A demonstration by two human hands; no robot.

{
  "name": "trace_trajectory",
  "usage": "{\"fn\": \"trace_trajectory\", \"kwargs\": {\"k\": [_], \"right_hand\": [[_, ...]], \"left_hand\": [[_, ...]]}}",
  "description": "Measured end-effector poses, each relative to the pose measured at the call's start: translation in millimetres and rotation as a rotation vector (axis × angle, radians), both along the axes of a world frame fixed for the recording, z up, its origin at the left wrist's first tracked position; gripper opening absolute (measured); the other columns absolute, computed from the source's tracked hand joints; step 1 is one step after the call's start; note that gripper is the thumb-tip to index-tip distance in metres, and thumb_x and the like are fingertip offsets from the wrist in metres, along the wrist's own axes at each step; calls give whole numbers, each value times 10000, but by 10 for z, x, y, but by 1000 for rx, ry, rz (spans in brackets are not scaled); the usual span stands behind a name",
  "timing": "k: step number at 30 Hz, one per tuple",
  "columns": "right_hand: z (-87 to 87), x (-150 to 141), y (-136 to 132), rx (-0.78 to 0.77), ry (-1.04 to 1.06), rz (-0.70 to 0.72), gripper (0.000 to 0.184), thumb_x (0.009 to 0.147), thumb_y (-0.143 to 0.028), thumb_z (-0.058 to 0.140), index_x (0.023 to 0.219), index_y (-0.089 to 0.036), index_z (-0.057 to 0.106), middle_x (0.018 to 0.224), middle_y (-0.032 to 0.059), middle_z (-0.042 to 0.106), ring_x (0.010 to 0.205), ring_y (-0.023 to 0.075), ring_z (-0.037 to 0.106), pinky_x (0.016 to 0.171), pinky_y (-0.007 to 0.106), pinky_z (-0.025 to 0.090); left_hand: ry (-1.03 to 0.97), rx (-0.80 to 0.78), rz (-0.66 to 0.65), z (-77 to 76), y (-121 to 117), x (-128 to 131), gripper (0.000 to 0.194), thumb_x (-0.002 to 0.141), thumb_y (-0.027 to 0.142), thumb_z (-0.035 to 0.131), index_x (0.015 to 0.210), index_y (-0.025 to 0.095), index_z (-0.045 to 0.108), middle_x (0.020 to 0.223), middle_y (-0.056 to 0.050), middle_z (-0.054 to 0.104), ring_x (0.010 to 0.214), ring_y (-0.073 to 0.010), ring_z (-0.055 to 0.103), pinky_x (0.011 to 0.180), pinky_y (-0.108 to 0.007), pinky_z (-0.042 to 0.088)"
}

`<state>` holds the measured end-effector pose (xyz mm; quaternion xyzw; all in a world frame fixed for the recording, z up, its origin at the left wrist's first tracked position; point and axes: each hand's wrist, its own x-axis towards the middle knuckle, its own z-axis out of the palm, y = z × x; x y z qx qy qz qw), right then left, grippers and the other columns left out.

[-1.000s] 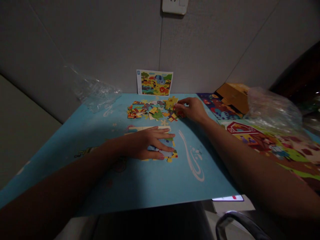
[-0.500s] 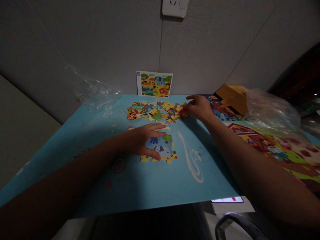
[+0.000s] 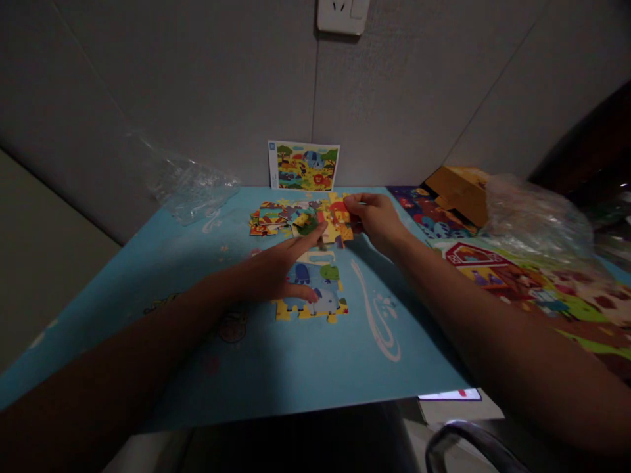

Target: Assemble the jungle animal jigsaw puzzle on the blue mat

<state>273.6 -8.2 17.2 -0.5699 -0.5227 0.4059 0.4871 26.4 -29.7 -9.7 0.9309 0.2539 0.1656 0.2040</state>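
1. Puzzle pieces (image 3: 269, 217) are heaped, some overlapping, toward the far side of the blue desk (image 3: 296, 378); a partly joined puzzle section (image 3: 325, 299) is laid flat nearer the desk's front edge.
2. By the right hand (image 3: 379, 222), a yellow-and-red piece (image 3: 339, 210) is pinched between thumb and fingers at the right end of the heap.
3. The left hand (image 3: 269, 272) is held open, with the thumb spread well away from the fingers. The thumb tip is placed over the joined section, and the fingers are extended toward the heap; whether either is touched cannot be told.
4. In the joined section, blue shapes and a green patch are shown, with yellow along the near edge. Its left part is partly hidden by the left hand.
5. Behind the heap, a picture card (image 3: 308, 166) printed with animals and trees is stood upright near the wall (image 3: 197, 85).
6. To the left of the card, a crumpled clear plastic bag (image 3: 194, 190) is seen.
7. To the right, an orange box (image 3: 458, 197), a second plastic bag (image 3: 537, 213), a dark blue printed sheet (image 3: 419, 209) and a farm-scene picture (image 3: 542, 289) are grouped.
8. A socket (image 3: 342, 16) is mounted higher on the wall.
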Motion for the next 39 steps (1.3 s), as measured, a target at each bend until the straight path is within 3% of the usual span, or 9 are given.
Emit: {"fn": "trace_trajectory", "kwargs": {"k": [3, 8, 10, 16, 20, 24, 30, 35, 39], "right_hand": [[-18, -99, -31, -15, -3, 49, 405, 760, -529, 777, 802, -202, 542, 618, -17, 535, 505, 95, 481, 488, 226, 407], [-53, 140, 112, -1, -96, -269, 261, 849, -424, 676, 845, -212, 525, 705, -1, 581, 568, 104, 540, 520, 208, 438], [-76, 222, 157, -19, -127, -308, 234, 855, -407, 658, 860, -220, 517, 716, -1, 586, 574, 111, 549, 516, 210, 441], [-154, 235, 160, -81, -179, -40, 204, 805, -338, 730, 831, -177, 608, 709, 35, 654, 557, 118, 554, 585, 254, 494], [-133, 302, 158, -20, -524, -100, 401, 851, -359, 695, 1181, -131, 698, 984, 126, 759, 819, 222, 702, 779, 334, 555], [-102, 403, 145, -71, -1022, -178, 621, 822, -377, 726, 1384, -129, 637, 1269, 184, 710, 1156, 331, 668, 991, 420, 501], [-119, 414, 139, -152, -1146, -121, 646, 822, -432, 736, 1404, -173, 629, 1270, 173, 710, 1128, 325, 676, 960, 419, 503], [-124, 429, 174, -174, -1096, -166, 639, 778, -441, 788, 1337, -155, 670, 1206, 165, 732, 1059, 295, 693, 896, 363, 508], [-119, 458, 186, -232, -1064, -192, 551, 747, -513, 791, 1167, -159, 747, 1106, 154, 753, 986, 289, 703, 805, 343, 507]], "left_hand": [[10, 16, 13, 6, 28, -6, 1128, 786, 568, 782, 1650, 232, 140, 1588, -219, 429, 1426, -385, 470, 1095, -458, 456], [-18, 75, -3, -9, 77, -19, 1078, 805, 573, 765, 1641, 194, 199, 1507, -212, 514, 1379, -354, 517, 1115, -440, 441], [-28, 95, -3, -21, 85, -22, 1085, 800, 568, 774, 1641, 196, 200, 1498, -213, 519, 1376, -359, 516, 1112, -452, 448], [-84, 173, 60, 6, 86, -33, 910, 805, 560, 779, 1565, 208, 423, 1519, -192, 519, 1413, -359, 487, 1151, -459, 440], [-211, 279, 225, 64, 84, -35, 558, 866, 498, 724, 1342, 213, 669, 1412, -154, 616, 1311, -316, 581, 1113, -478, 484], [-314, 359, 377, 94, 86, -26, 446, 859, 465, 705, 1200, 181, 745, 1210, -130, 700, 1138, -258, 666, 1040, -422, 539], [-317, 385, 582, 96, 122, -39, 515, 859, 505, 660, 1242, 171, 738, 1285, -147, 632, 1212, -293, 622, 1074, -428, 509], [-156, 256, 676, 90, 212, -90, 701, 835, 532, 670, 1448, 203, 587, 1492, -172, 494, 1443, -396, 408, 1177, -542, 373], [18, 154, 698, 69, 274, -102, 749, 865, 536, 630, 1528, 216, 491, 1504, -166, 506, 1518, -457, 247, 1197, -625, 279]]}}
